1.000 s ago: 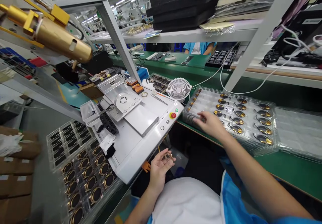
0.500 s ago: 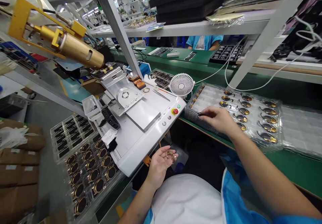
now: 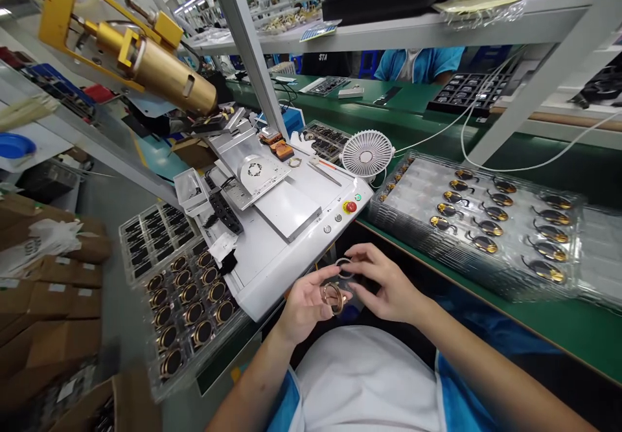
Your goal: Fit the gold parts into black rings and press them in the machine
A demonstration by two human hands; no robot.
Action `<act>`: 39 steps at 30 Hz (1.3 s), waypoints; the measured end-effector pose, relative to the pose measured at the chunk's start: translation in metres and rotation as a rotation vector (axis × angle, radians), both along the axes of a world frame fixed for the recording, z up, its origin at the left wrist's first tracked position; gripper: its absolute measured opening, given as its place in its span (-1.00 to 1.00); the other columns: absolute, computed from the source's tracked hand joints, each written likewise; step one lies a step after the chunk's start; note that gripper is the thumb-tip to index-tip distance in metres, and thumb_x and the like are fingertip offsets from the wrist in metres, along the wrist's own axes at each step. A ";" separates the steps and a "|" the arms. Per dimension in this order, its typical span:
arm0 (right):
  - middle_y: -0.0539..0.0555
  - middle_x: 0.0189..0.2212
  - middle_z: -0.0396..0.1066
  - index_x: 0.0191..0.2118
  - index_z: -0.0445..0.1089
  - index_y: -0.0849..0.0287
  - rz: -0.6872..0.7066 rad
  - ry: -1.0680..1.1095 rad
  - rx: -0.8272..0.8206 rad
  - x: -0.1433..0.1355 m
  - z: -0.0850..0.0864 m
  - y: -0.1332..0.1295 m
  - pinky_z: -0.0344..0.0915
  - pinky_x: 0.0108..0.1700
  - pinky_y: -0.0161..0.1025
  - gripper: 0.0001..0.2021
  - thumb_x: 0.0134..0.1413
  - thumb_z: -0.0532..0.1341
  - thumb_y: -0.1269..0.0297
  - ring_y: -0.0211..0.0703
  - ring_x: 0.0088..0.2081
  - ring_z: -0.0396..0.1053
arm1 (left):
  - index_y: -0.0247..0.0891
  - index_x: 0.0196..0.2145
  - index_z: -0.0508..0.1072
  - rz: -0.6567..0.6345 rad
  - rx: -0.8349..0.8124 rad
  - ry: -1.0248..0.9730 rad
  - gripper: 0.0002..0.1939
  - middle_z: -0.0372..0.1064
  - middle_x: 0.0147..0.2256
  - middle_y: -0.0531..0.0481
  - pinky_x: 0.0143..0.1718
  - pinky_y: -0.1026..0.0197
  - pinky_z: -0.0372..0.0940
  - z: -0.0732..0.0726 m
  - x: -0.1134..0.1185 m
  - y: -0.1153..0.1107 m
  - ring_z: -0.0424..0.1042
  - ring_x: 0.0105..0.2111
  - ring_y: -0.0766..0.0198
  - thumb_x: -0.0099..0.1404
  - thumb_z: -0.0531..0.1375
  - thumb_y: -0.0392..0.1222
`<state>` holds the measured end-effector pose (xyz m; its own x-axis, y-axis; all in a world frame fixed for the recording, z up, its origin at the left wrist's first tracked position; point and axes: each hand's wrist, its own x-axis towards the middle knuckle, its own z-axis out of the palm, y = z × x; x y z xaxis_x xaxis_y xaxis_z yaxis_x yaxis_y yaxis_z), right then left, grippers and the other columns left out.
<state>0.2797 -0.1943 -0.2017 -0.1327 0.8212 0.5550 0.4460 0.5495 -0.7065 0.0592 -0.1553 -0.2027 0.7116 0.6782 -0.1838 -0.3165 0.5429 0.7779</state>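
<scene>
My left hand (image 3: 307, 306) is closed round a rose-gold ring-shaped frame (image 3: 333, 297), which looks like a round watch case. The frame is tilted, its open middle facing up. Just right of it my right hand (image 3: 383, 283) pinches a thin pale ring (image 3: 345, 267) between thumb and fingers. The left index fingertip touches or nearly touches that thin ring. Both hands are in front of my body, below the front edge of the white machine (image 3: 282, 276).
Clear trays (image 3: 413, 241) stacked on the right hold round dark-and-gold parts with flex tails. Another tray (image 3: 182, 364) at left carries gold-rimmed discs. A white fan (image 3: 367, 153), tweezers (image 3: 324, 173) and a red stop button (image 3: 350, 207) are close by. A gold cylinder (image 3: 175, 79) overhangs the machine.
My right hand has moved left and down from the right tray stack to beside my left hand. The thin pale ring now shows between the hands, and the gold frame has been raised slightly.
</scene>
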 end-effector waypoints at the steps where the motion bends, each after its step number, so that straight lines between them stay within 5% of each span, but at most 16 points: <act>1: 0.25 0.04 0.38 0.07 0.43 0.09 -0.029 0.083 -0.088 -0.002 -0.001 0.000 0.52 -0.15 -0.07 -0.70 0.23 0.28 0.36 -0.03 -0.12 0.47 | -0.23 0.13 0.54 0.011 0.006 -0.004 -0.18 0.64 -0.18 -0.23 -0.10 0.19 0.41 -0.001 -0.001 -0.001 0.62 -0.18 0.12 -0.10 0.61 -0.06; 7: 0.10 -0.32 0.52 -0.13 0.45 0.17 -0.117 0.456 -0.429 -0.020 -0.010 0.006 0.50 -0.22 -0.18 -0.83 0.27 0.30 0.18 -0.12 -0.31 0.52 | -0.20 0.16 0.51 0.056 0.066 -0.023 -0.14 0.59 -0.08 -0.18 -0.09 0.18 0.43 -0.008 0.003 -0.009 0.61 -0.09 0.06 -0.11 0.60 -0.01; 11: 0.09 -0.35 0.47 -0.07 0.53 0.17 -0.109 0.308 -0.321 -0.016 0.000 0.008 0.41 -0.30 -0.23 -0.81 0.34 0.19 0.26 -0.16 -0.34 0.46 | -0.14 0.23 0.43 0.028 0.160 -0.009 -0.09 0.50 0.07 -0.21 -0.02 0.07 0.45 -0.012 0.003 -0.010 0.60 -0.05 0.00 -0.06 0.59 -0.03; 15: 0.08 -0.38 0.40 0.01 0.57 0.17 0.014 0.140 -0.268 -0.005 0.011 0.010 0.36 -0.40 -0.26 -0.71 0.36 0.13 0.31 -0.20 -0.41 0.42 | -0.14 0.25 0.39 -0.063 0.189 -0.018 -0.06 0.57 -0.06 -0.18 -0.02 0.05 0.46 -0.013 -0.001 -0.007 0.61 -0.07 0.01 -0.06 0.60 -0.11; 18: 0.08 -0.37 0.45 -0.03 0.59 0.19 -0.047 0.179 -0.292 -0.002 0.011 0.012 0.37 -0.46 -0.30 -0.77 0.32 0.22 0.31 -0.21 -0.45 0.45 | -0.14 0.28 0.37 -0.048 0.190 -0.029 -0.03 0.58 -0.09 -0.17 -0.03 0.08 0.47 -0.014 0.001 -0.009 0.61 -0.06 0.01 -0.06 0.60 -0.13; 25: 0.12 -0.29 0.54 -0.19 0.58 0.14 -0.064 0.110 -0.003 -0.004 0.000 0.012 0.44 -0.34 -0.32 -0.86 0.31 0.25 0.44 -0.18 -0.32 0.53 | 0.06 0.26 0.38 0.065 0.117 -0.057 -0.04 0.21 0.34 -0.21 -0.10 0.17 0.49 -0.013 0.005 -0.014 0.63 -0.14 0.12 -0.08 0.60 -0.01; 34: 0.18 -0.16 0.46 -0.28 0.37 0.14 0.163 -0.133 -0.040 0.000 0.011 0.027 0.39 -0.21 -0.22 -0.87 0.36 0.15 0.36 -0.12 -0.22 0.45 | -0.26 0.13 0.52 0.097 0.022 -0.021 -0.19 0.62 -0.20 -0.14 -0.10 0.19 0.47 -0.014 -0.007 0.000 0.64 -0.17 0.11 -0.08 0.60 -0.07; 36: 0.17 -0.19 0.48 -0.29 0.33 0.13 0.087 -0.044 -0.134 -0.002 0.012 0.045 0.38 -0.21 -0.19 -0.86 0.35 0.17 0.27 -0.11 -0.24 0.45 | -0.29 0.12 0.52 0.165 0.006 -0.015 -0.22 0.64 -0.24 -0.16 -0.08 0.20 0.46 -0.016 -0.009 0.001 0.64 -0.18 0.14 -0.05 0.59 -0.08; 39: 0.02 -0.48 0.43 -0.35 0.25 0.11 -0.104 0.202 -0.409 -0.010 0.015 0.087 0.33 -0.37 -0.25 -0.82 0.30 0.21 0.24 -0.18 -0.47 0.39 | -0.31 0.12 0.52 0.218 0.002 -0.007 -0.22 0.65 -0.23 -0.18 -0.07 0.21 0.45 -0.016 -0.013 0.001 0.64 -0.18 0.16 -0.05 0.58 -0.07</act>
<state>0.2694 -0.1073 -0.1870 0.0399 0.9812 0.1888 0.3149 0.1670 -0.9343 0.0460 -0.1538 -0.2188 0.5493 0.8165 -0.1775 -0.4318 0.4592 0.7763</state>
